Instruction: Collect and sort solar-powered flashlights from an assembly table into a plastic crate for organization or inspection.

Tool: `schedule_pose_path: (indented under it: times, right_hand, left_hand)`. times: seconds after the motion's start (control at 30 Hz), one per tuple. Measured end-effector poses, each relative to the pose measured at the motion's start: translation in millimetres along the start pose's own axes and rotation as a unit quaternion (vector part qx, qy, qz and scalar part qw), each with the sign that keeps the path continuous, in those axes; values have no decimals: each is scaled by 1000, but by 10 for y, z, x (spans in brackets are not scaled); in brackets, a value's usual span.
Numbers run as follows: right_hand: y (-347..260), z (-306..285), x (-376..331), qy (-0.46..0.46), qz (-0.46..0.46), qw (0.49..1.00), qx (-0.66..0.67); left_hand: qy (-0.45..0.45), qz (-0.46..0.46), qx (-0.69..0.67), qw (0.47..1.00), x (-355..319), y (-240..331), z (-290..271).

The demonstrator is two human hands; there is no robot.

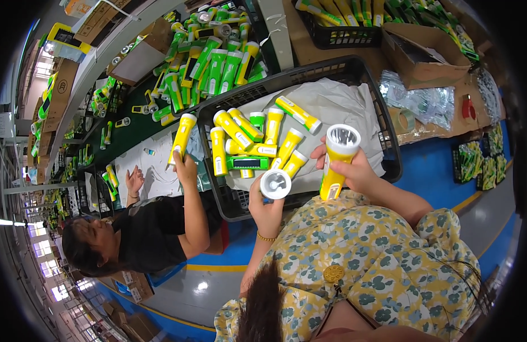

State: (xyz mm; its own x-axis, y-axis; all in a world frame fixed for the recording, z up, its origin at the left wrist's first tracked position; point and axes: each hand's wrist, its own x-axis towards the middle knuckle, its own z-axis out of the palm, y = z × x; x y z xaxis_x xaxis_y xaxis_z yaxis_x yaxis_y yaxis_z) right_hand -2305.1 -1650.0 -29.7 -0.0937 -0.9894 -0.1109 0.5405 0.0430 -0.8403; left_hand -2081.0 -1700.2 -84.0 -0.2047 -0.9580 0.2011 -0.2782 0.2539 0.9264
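Black plastic crate (389, 151) of yellow and green torches (235, 130)
Right hand (354, 171) fingers clamp a yellow torch (337, 159); left hand (267, 208) fingers grip a round white cap (275, 184).

We wear a short-sleeved yellow top w/ grey-green leaf & flower print, a round gold brooch at the chest. Thin beaded gold bracelet on our left wrist. Bare forearms, dark hair at the bottom edge. No gloves.
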Motion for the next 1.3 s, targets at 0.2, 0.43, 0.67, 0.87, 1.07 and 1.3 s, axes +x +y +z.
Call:
schedule_pose_path:
  times: [0.2,0.43,0.67,0.87,1.07,1.3]
  right_hand:
    - [54,-149,82,5,45,990,135]
    - [183,-302,186,1,161,945,285]
    - [153,-240,143,67,215,937,267]
    - [199,-285,161,35,220,930,293]
    - [311,-357,198,38,241,921,303]
    - [299,-276,199,99,214,955,179]
  left_hand:
    - [-21,-117,-184,976,-8,107,-47]
    - [-45,-242,-422,873,166,280,-2]
    - [-101,-281,-452,840,254,331,74]
    - [-102,-354,-496,787,293,329,97]
    - [-105,-401,-531,739,352,309,132]
    - [-105,-433,-539,715,354,317,199]
